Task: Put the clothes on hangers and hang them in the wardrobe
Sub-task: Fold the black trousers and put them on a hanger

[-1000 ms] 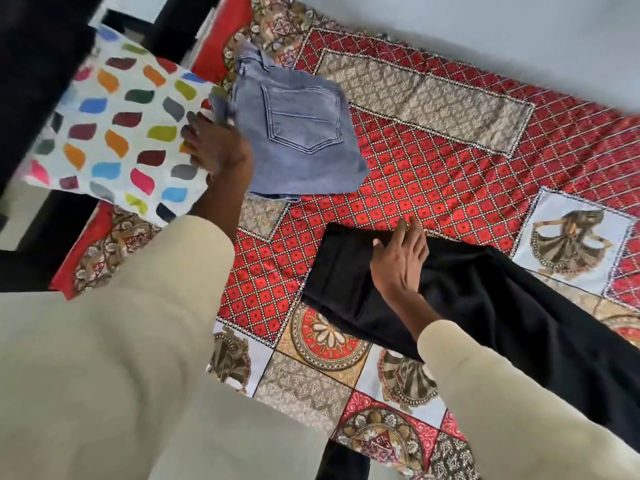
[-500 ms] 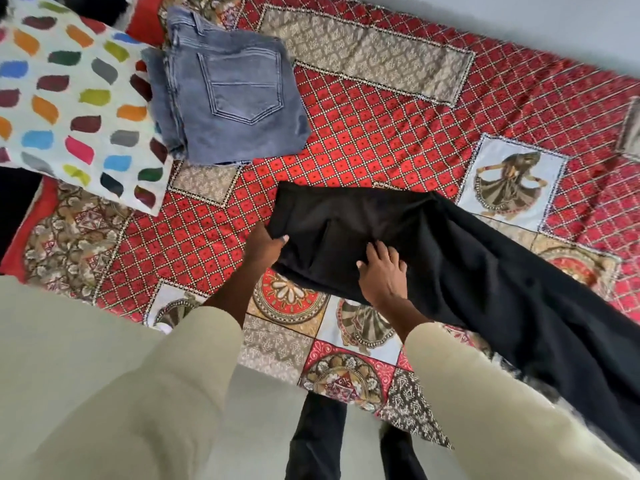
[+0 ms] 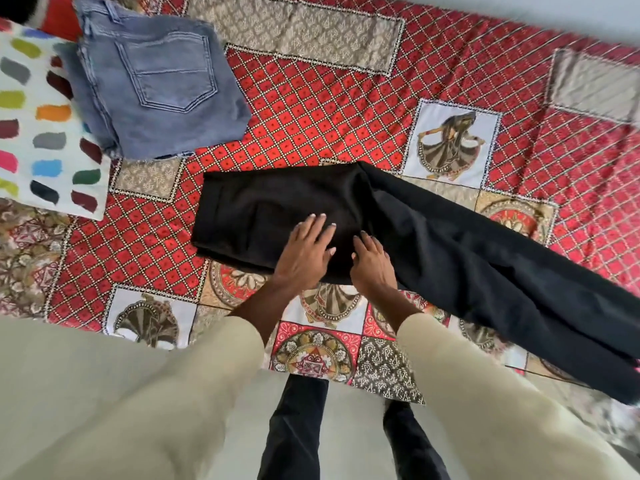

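Black trousers lie across the red patterned bedspread, waist end to the left, legs running off to the lower right. My left hand rests flat on the trousers near the waist part, fingers spread and straight. My right hand lies just beside it on the same cloth, fingers straight and pressing down. Folded grey-blue jeans sit at the upper left of the bed, back pocket up. No hanger or wardrobe is in view.
A white pillow with coloured blotches lies at the left edge, partly under the jeans. The bed's near edge runs below my forearms; my dark trouser legs stand on a pale floor. A pale wall borders the bed's far side.
My left hand left the jeans, went to the black trousers' left edge, and now lies flat beside my right hand. The trousers have shifted slightly and lie flatter.
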Tool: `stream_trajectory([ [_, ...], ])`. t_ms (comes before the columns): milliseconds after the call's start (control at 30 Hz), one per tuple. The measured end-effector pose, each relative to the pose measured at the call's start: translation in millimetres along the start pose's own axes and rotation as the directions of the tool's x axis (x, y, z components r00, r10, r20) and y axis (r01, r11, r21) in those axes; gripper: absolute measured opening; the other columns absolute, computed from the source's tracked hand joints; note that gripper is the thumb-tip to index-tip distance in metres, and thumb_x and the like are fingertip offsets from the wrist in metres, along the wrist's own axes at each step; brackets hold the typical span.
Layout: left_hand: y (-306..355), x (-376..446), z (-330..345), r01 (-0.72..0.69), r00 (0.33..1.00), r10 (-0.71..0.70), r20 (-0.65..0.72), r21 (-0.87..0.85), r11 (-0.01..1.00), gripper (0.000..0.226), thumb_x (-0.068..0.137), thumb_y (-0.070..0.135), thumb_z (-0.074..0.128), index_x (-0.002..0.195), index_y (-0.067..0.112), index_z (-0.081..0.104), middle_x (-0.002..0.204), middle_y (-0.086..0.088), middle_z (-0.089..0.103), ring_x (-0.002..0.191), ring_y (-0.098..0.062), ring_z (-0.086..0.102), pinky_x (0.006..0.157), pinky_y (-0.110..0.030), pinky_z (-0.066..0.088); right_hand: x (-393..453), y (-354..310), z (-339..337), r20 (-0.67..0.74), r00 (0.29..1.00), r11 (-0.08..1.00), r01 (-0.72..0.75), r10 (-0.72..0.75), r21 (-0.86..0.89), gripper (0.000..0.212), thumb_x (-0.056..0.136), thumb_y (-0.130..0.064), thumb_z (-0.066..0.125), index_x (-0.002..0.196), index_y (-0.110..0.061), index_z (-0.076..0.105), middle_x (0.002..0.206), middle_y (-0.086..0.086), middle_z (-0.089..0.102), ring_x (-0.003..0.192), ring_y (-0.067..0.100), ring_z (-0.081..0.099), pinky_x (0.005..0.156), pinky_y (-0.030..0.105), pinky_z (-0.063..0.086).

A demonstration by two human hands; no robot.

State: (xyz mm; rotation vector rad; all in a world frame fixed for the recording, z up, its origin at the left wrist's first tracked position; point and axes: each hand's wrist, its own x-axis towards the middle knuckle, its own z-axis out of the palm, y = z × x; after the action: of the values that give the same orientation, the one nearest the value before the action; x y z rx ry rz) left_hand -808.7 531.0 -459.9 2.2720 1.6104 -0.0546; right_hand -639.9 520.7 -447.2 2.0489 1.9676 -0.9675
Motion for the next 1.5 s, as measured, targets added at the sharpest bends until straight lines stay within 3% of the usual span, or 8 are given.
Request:
stream_trajectory([
  [233,86.2,21.0,19.6,0.294,0.904,-0.355,0.238,0.256,0.921,0.067,0.099,0.032,0.043,0.156,0.015,0.013,0.163,-0.016,0.006,0.149,-0.038,0.004,0.119,-0.057,0.010,-34.6,122.8,-26.2,-0.131,0.970,0.978,-0.209,0.206,-0.014,0.049,0.102,-0.027,0.037,0.149,-0.013,0.035,0.161,0.004,0.024,0.147,0.025,0.018,0.117,0.042,0.015],
  [533,265.7,70.2,51.2,-0.243,0.970,0.239,0.042,0.169,0.955,0.050,0.083,0.014,0.059,0.133,0.016,0.058,0.147,-0.012,0.046,0.138,-0.033,0.037,0.115,-0.050,0.026,-110.9,296.8,-43.8,-0.299,0.926,0.970,-0.244,0.231,-0.008,0.051,0.078,-0.012,0.064,0.127,-0.003,0.054,0.129,0.017,0.052,0.117,0.039,0.047,0.100,0.049,0.037],
  [700,352.5,79.7,65.9,-0.262,0.962,0.246,0.116,0.153,0.953,0.055,0.078,0.017,0.056,0.132,0.014,0.058,0.134,-0.011,0.055,0.129,-0.032,0.044,0.114,-0.050,0.026,-175.2,405.5,-42.5,-0.324,0.913,0.967,-0.253,0.248,0.026,0.036,0.092,-0.022,0.042,0.118,-0.003,0.059,0.121,0.017,0.057,0.111,0.039,0.051,0.094,0.048,0.040],
  [1000,433.8,96.0,89.0,-0.324,0.937,0.322,-0.137,0.011,0.946,0.031,0.091,0.025,0.045,0.082,0.014,0.072,0.083,-0.002,0.070,0.086,-0.025,0.061,0.090,-0.044,0.036,-161.6,520.8,-111.9,-0.457,0.638,0.781,-0.437,0.619,0.447,0.035,0.103,-0.030,0.039,0.125,-0.010,0.055,0.130,0.012,0.056,0.124,0.033,0.044,0.107,0.044,0.024],
  [1167,467.4,140.5,78.8,-0.098,0.994,0.086,-0.068,-0.214,0.972,0.031,0.099,0.035,0.050,0.104,0.012,0.071,0.097,-0.004,0.069,0.097,-0.027,0.061,0.094,-0.044,0.038,-127.1,543.7,-151.9,-0.485,0.694,0.835,-0.338,0.532,0.433,0.040,0.100,-0.038,0.042,0.130,-0.017,0.057,0.138,0.004,0.053,0.133,0.029,0.039,0.112,0.044,0.021],
  [1267,477.0,150.6,73.0,-0.175,0.981,0.181,0.076,-0.086,0.981,0.050,0.100,0.049,0.044,0.064,0.016,0.059,0.059,0.002,0.055,0.070,-0.025,0.057,0.088,-0.041,0.037,-122.4,539.0,-155.4,-0.432,0.775,0.874,-0.314,0.462,0.371,0.051,0.100,-0.046,0.039,0.100,-0.007,0.071,0.113,0.010,0.066,0.113,0.030,0.054,0.107,0.043,0.027],
  [1367,481.8,138.9,77.5,-0.177,0.949,0.195,0.248,-0.095,0.980,0.044,0.098,0.043,0.052,0.063,0.017,0.056,0.069,-0.002,0.061,0.075,-0.025,0.059,0.078,-0.036,0.042,-138.4,536.9,-137.4,-0.331,0.693,0.752,-0.480,0.641,0.451,0.054,0.099,-0.044,0.043,0.089,0.003,0.069,0.097,0.022,0.068,0.093,0.038,0.062,0.083,0.040,0.043],
  [1500,483.2,131.4,92.7,-0.169,0.945,0.177,0.277,-0.051,0.984,0.021,0.094,0.029,0.062,0.107,0.014,0.070,0.107,-0.007,0.067,0.102,-0.028,0.061,0.087,-0.038,0.046,-144.8,542.6,-116.9,-0.086,0.562,0.433,-0.520,0.822,0.736,0.046,0.090,-0.045,0.059,0.095,0.000,0.061,0.098,0.018,0.064,0.091,0.034,0.061,0.076,0.037,0.043],
])
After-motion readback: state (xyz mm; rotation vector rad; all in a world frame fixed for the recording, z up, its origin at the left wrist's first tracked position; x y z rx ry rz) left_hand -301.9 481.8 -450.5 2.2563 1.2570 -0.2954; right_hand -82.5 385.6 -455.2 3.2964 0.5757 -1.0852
